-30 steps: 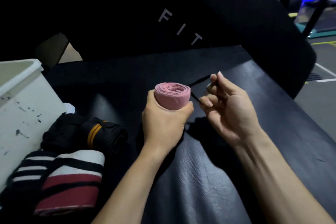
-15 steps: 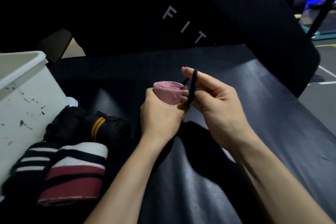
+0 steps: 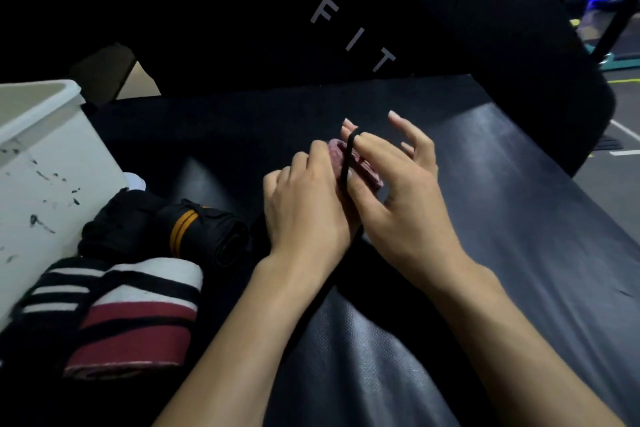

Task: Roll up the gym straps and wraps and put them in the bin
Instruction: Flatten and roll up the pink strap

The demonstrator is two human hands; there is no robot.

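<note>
Hands (image 3: 349,198) grip rolled pink wrap (image 3: 360,166).

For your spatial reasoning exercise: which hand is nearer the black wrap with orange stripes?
Left. The left hand lies just right of the black wrap with orange stripes; the right hand sits beyond it, farther right.

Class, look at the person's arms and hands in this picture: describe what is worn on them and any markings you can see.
Both forearms are bare as far as the picture shows, with no sleeves in view. The left hand and the right hand wear no gloves, and no rings, watch or wristband can be seen. The nails on the right fingers are short and plain. No markings show.
</note>
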